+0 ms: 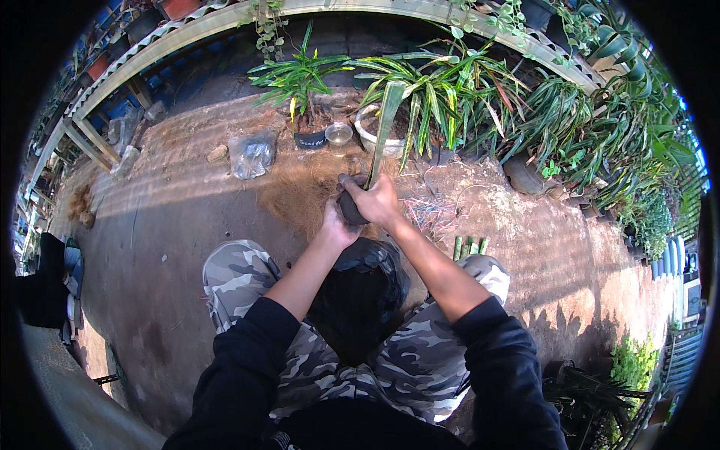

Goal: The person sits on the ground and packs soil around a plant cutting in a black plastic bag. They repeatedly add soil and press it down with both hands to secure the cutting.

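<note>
White lettering (309, 142) can be made out on the black pot (302, 135), kinda small tho. The long green leaf (387, 112) is held out near a black bag (365, 274), its dark lump (350, 211) grasped by the curled fingers of the left hand (337, 224) and right hand (382, 201). Open room is given by the dirt floor (150, 247) leftward, the far side being edged by a pale beam (322, 10)
</note>
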Demonstrator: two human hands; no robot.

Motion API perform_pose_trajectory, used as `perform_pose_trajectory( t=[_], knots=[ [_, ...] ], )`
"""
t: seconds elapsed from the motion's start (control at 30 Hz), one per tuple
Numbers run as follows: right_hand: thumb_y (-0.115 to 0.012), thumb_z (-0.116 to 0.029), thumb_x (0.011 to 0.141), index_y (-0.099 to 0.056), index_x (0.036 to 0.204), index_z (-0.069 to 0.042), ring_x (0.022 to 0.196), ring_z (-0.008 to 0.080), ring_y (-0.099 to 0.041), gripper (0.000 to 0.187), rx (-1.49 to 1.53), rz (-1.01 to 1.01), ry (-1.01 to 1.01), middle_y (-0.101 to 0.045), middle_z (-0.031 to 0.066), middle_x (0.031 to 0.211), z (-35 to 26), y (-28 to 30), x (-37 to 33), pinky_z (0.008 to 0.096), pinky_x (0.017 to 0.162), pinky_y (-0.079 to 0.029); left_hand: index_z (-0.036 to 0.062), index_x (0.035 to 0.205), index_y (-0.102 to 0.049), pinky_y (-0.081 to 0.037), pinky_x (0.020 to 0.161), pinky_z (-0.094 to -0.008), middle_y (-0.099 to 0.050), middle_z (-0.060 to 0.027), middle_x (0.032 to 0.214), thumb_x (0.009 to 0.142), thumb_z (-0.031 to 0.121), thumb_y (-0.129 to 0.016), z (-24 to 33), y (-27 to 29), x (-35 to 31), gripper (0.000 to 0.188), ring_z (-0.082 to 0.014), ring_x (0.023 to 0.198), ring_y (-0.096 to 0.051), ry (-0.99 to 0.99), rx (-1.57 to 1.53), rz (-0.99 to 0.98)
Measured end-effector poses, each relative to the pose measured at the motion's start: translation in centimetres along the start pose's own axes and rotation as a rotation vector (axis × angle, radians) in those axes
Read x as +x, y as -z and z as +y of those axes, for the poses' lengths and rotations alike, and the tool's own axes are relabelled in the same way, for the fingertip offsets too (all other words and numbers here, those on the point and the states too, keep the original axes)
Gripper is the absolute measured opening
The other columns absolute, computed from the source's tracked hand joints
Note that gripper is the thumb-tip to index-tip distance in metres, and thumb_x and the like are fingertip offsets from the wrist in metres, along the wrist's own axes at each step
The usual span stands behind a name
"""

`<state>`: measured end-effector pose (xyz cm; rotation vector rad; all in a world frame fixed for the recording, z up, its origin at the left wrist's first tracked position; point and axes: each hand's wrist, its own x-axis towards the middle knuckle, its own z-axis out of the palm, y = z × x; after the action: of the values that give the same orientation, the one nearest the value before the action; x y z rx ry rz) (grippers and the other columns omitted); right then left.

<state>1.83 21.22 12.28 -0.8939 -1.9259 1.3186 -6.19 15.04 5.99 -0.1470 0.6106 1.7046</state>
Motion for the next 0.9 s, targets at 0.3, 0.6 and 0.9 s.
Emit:
perform_pose_trajectory(
  t=[0.3, 0.6, 0.9],
  knots=[
    [-0.068, -0.042, 0.082, -0.071, 0.077, 0.000, 0.065, 0.0397, -0.065, 0.042, -0.202, 0.132, -0.138, -0.064, 0.0237, 0.066, 1.1, -2.8, 1.3, 0.0461, 0.062, -0.051, 0.0123, 0.120, -0.060, -0.047, 0.099, -0.0439, -0.064, -0.0090, 0.118, 0.097, 0.031, -0.034, 0.2, 2.4, 2.0, 0.040, -0.0260, 0.112, -0.060, 0.000, -0.164, 0.127],
    [-0.065, -0.038, 0.084, -0.071, 0.080, 0.000, 0.071, 0.0403, -0.066, 0.039, -0.224, 0.001, -0.361, -0.065, 0.0236, 0.071, -0.5, -3.8, -2.1, 0.0455, 0.069, -0.052, 0.0151, 0.125, -0.056, -0.046, 0.099, -0.0423, -0.059, -0.0070, 0.123, 0.097, 0.039, -0.026, -2.5, 3.0, -4.1, 0.048, -0.0258, 0.116, -0.056, -0.102, -0.231, 0.285],
    [-0.064, -0.043, 0.086, -0.073, 0.080, -0.002, 0.075, 0.0370, -0.068, 0.042, -0.107, -0.021, -0.122, -0.068, 0.0214, 0.072, 1.9, -3.4, -9.3, 0.0423, 0.071, -0.053, 0.0151, 0.126, -0.055, -0.049, 0.095, -0.0418, -0.060, -0.0055, 0.123, 0.099, 0.044, -0.028, -4.3, 3.9, -9.4, 0.048, -0.0238, 0.114, -0.058, 0.020, 0.015, 0.268]
  ],
)
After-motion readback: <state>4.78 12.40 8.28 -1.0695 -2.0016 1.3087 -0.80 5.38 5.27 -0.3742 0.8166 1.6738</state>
